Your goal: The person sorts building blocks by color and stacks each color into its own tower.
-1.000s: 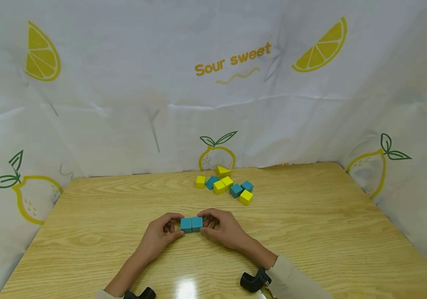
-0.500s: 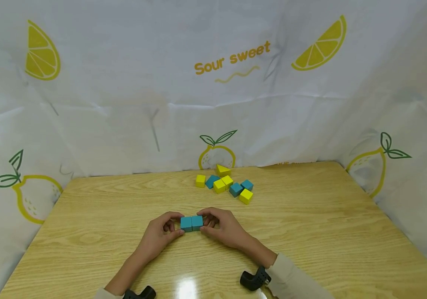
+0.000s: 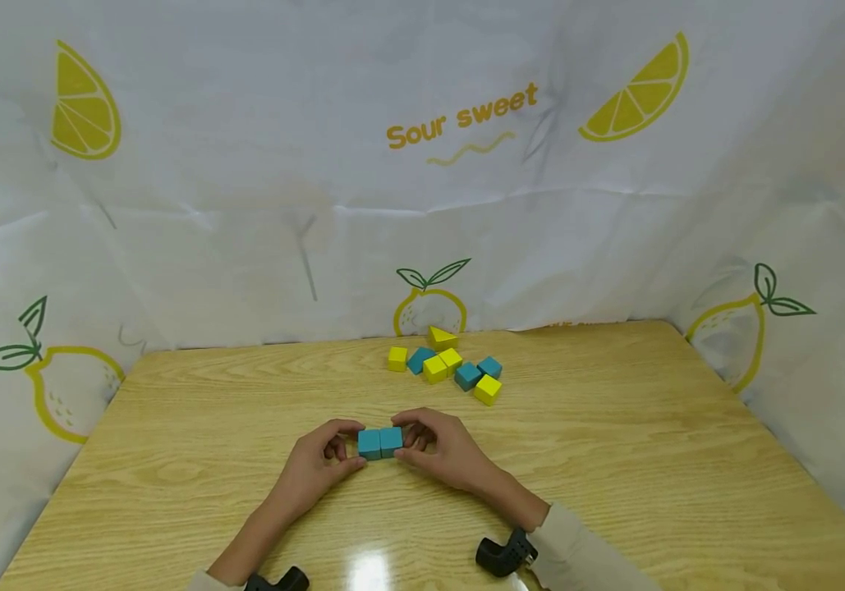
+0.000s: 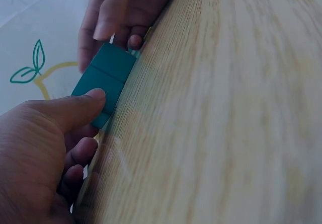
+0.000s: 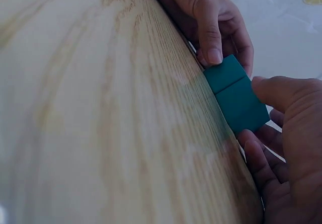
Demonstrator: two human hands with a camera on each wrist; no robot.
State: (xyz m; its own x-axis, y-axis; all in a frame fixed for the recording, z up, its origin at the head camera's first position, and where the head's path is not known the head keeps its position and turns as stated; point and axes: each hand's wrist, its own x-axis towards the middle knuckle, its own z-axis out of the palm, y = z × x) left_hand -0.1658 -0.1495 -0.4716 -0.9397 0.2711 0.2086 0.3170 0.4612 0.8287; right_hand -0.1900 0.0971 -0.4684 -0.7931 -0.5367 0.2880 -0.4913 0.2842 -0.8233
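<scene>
Two blue cubes sit side by side on the wooden table, their faces meeting at a thin seam. My left hand (image 3: 313,464) pinches the left blue cube (image 3: 369,444), index finger at its far side and thumb at its near side. On the other end, my right hand (image 3: 446,451) holds the right blue cube (image 3: 391,442) between thumb and index finger. In the left wrist view the left thumb (image 4: 93,99) lies against the near cube's side. The right wrist view has the right thumb (image 5: 266,88) at the edge of its cube.
Farther back on the table (image 3: 245,394) lies a loose group of blocks: a yellow triangular block (image 3: 442,337), several yellow cubes (image 3: 488,390), a blue triangular-looking block (image 3: 420,359) and blue cubes (image 3: 468,376). A white lemon-print cloth (image 3: 259,180) hangs behind the table.
</scene>
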